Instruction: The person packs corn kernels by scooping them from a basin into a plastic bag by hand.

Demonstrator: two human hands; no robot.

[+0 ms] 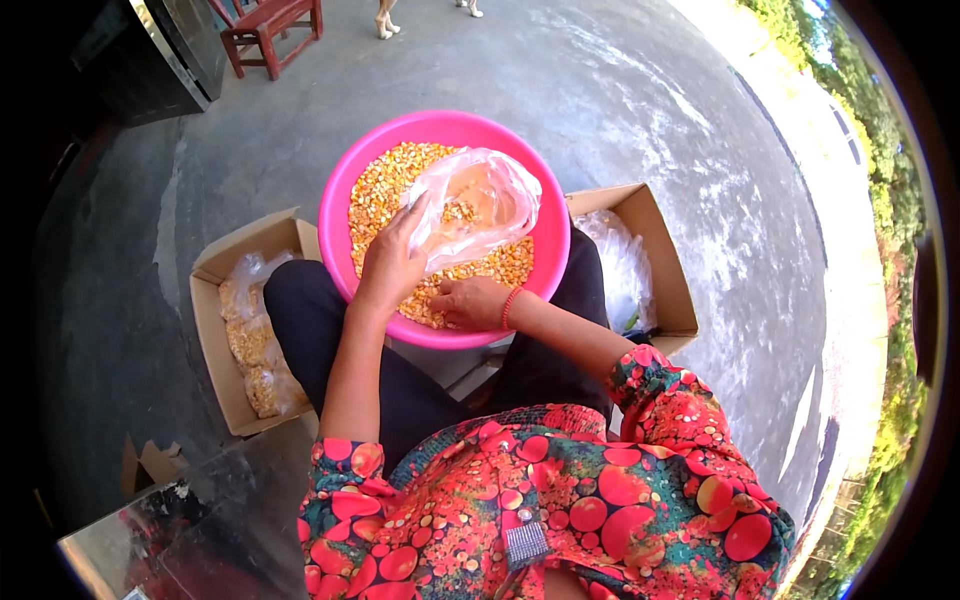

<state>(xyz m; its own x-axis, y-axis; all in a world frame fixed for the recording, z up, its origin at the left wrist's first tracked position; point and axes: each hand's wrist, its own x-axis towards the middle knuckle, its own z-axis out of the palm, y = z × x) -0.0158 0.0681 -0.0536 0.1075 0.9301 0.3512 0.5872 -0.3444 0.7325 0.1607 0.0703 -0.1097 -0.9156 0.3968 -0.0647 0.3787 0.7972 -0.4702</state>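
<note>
A pink basin (335, 215) with yellow corn kernels (385, 175) rests over my knees. My left hand (395, 258) is closed on the left edge of a clear plastic bag (515, 185), which is spread open above the corn and has some kernels inside. Down in the kernels at the basin's near side, my right hand (472, 302), with a red bracelet at the wrist, has its fingers curled on the corn. Its fingertips are partly buried, below the bag.
Left of my legs, a cardboard box (215, 350) holds filled corn bags (250, 340). To the right, another cardboard box (660, 240) holds clear plastic bags (615, 265). Farther off are a red wooden chair (268, 30) and an animal's legs (386, 22).
</note>
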